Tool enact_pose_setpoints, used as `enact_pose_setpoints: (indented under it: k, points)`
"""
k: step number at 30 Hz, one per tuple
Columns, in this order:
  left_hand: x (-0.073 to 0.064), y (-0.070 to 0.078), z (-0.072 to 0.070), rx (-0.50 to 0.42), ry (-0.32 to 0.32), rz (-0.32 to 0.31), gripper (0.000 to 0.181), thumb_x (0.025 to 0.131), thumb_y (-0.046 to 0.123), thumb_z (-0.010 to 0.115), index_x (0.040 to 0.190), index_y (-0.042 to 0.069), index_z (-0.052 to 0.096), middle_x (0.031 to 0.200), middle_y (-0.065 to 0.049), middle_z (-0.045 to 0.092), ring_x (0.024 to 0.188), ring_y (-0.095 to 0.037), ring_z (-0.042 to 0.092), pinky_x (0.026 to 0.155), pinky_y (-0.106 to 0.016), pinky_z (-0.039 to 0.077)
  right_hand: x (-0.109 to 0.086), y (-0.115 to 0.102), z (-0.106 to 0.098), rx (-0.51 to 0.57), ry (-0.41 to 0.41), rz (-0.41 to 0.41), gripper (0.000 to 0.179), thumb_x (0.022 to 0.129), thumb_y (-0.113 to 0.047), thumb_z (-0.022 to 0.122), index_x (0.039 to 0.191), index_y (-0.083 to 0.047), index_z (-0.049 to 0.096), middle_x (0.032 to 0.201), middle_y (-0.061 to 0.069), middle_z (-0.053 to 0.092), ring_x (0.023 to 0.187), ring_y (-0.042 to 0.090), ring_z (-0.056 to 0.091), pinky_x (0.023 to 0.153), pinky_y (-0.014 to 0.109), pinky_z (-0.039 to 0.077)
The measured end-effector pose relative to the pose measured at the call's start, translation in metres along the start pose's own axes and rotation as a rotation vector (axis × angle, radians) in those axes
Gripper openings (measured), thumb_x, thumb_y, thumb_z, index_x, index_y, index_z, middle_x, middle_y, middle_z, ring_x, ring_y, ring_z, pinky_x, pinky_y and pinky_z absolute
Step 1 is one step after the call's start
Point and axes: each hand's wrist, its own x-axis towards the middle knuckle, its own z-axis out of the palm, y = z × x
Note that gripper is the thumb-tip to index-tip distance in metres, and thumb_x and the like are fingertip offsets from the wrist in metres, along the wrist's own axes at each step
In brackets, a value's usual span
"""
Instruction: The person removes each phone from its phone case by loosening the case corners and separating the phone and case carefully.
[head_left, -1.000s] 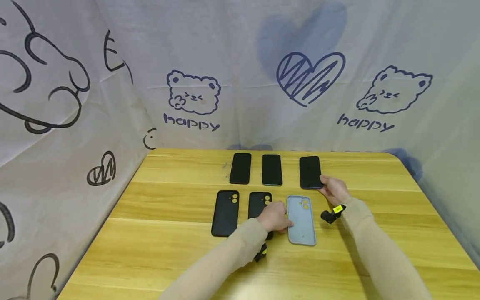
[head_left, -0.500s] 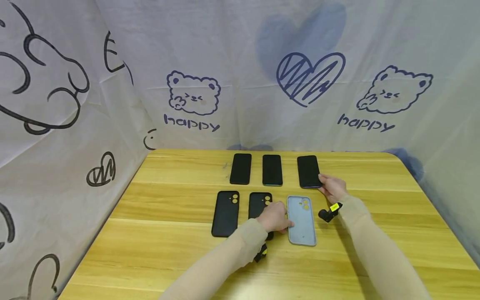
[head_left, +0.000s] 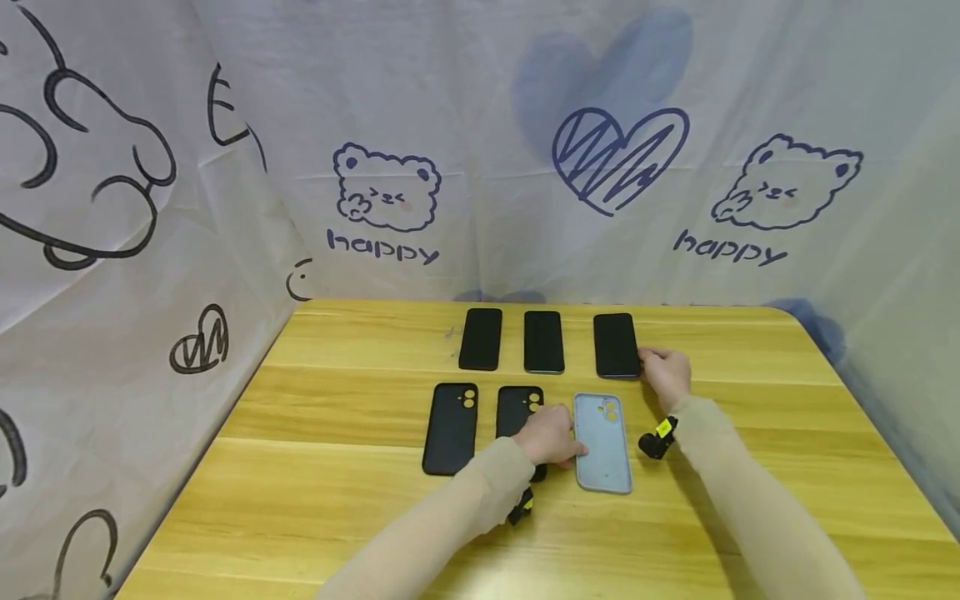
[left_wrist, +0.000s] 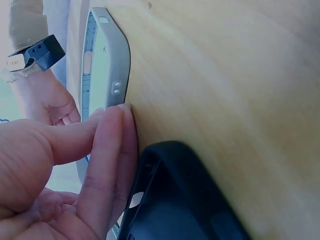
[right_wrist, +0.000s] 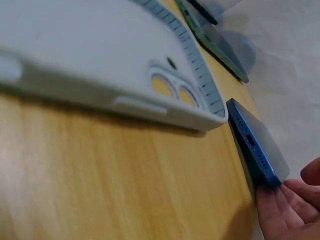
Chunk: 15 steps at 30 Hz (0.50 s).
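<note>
My left hand pinches the left rim of a light blue phone case, which lies hollow side up on the table. In the left wrist view the thumb is over the case wall and the fingers are outside it. My right hand is at the lower right corner of a dark-screened phone with blue sides, above the blue case. The right wrist view shows its fingers touching the phone's corner, the thumb apart from it. Partly under my left hand lies a black phone case.
Another black phone case lies at the left of the front row. Two more dark phones, one at the left and one in the middle, lie along the back. Behind the wooden table hangs a printed white cloth.
My right hand has shifted the phone slightly left, and it now lies straighter. The right thumb has come off the phone. My left hand stays on the light blue case.
</note>
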Motion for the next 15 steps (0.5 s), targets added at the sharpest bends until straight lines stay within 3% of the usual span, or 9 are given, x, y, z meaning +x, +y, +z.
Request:
enact_pose_setpoints:
  k: [2, 5, 9, 15]
  points:
    - [-0.0004, -0.0002, -0.0003, 0.0, 0.0, 0.003, 0.022, 0.089, 0.018, 0.079, 0.072, 0.007, 0.068, 0.053, -0.003, 0.062, 0.047, -0.012, 0.062, 0.046, -0.018, 0.043, -0.0018, -0.0022, 0.0, -0.06, 0.014, -0.025, 0.043, 0.103, -0.017, 0.047, 0.141, 0.003, 0.056, 0.146, 0.023, 0.055, 0.121, 0.024, 0.06, 0.073, 0.01, 0.049]
    - [-0.0013, -0.0003, -0.0012, -0.002, -0.004, 0.013, 0.023, 0.089, 0.018, 0.079, 0.071, 0.007, 0.069, 0.053, -0.003, 0.063, 0.047, -0.012, 0.063, 0.046, -0.018, 0.043, -0.0055, -0.0039, -0.0007, -0.126, 0.03, -0.056, 0.043, 0.103, -0.016, 0.047, 0.14, 0.002, 0.057, 0.147, 0.023, 0.054, 0.134, 0.032, 0.053, 0.094, 0.027, 0.053]
    - [-0.0009, -0.0004, -0.0008, -0.014, -0.015, 0.026, 0.024, 0.089, 0.018, 0.079, 0.07, 0.007, 0.069, 0.052, -0.002, 0.063, 0.048, -0.011, 0.064, 0.046, -0.017, 0.043, -0.0086, -0.0029, -0.0021, -0.193, 0.037, -0.1, 0.042, 0.103, -0.016, 0.045, 0.14, 0.001, 0.058, 0.147, 0.024, 0.054, 0.14, 0.037, 0.046, 0.116, 0.047, 0.04]
    - [-0.0021, -0.0006, -0.0046, -0.048, -0.047, 0.05, 0.033, 0.091, 0.021, 0.077, 0.063, 0.006, 0.065, 0.056, -0.005, 0.068, 0.051, -0.013, 0.067, 0.047, -0.018, 0.039, -0.0091, 0.0018, -0.004, -0.211, 0.041, -0.14, 0.042, 0.102, -0.015, 0.045, 0.139, 0.001, 0.058, 0.145, 0.025, 0.055, 0.138, 0.038, 0.048, 0.115, 0.049, 0.04]
